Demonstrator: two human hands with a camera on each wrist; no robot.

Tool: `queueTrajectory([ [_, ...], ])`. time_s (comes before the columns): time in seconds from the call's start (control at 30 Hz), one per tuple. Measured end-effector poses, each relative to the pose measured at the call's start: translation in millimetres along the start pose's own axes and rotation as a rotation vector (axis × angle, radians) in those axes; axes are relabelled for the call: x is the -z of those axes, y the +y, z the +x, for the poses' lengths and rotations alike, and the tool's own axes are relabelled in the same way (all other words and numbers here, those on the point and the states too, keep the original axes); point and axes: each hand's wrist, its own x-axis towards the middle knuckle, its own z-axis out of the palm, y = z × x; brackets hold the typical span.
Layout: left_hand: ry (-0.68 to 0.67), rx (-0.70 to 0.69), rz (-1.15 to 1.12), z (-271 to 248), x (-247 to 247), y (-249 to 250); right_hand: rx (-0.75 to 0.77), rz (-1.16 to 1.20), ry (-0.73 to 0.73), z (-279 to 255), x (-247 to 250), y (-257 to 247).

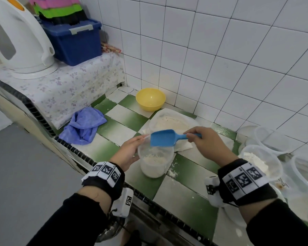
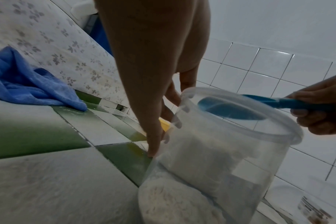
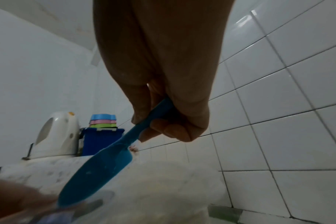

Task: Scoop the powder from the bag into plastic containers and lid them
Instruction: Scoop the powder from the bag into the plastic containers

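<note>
A clear plastic container [image 1: 156,164], partly filled with white powder, stands on the green and white checked counter [image 1: 117,132]. My left hand [image 1: 132,150] holds its left side, fingers lying along the wall [image 2: 220,151]. My right hand [image 1: 201,141] pinches the handle of a blue scoop [image 1: 164,137], whose bowl is tipped over the container's mouth [image 2: 230,110]. In the right wrist view the scoop [image 3: 98,171] looks nearly empty. The open bag of powder [image 1: 171,121] lies just behind the container.
A yellow bowl [image 1: 150,99] sits by the tiled back wall. A blue cloth [image 1: 84,126] lies at the left. A powder-filled tub [image 1: 261,162] and empty tubs [image 1: 268,139] crowd the right. A kettle [image 1: 20,36] and blue box [image 1: 75,41] stand on the raised ledge.
</note>
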Motion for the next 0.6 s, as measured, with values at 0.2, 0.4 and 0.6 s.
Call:
queueTrajectory([
  [0.2, -0.011, 0.007, -0.027, 0.5, -1.1, 3.3, -0.036, -0.044, 0.155, 17.6, 18.9, 6.1],
  [0.4, -0.012, -0.009, -0.049, 1.3, -3.2, 5.9, 0.149, -0.640, 0.243, 32.8, 12.6, 5.6],
  [0.6, -0.019, -0.008, -0.062, 2.5, -4.3, 7.3, 0.079, -0.836, -0.003, 39.3, -2.8, 0.8],
])
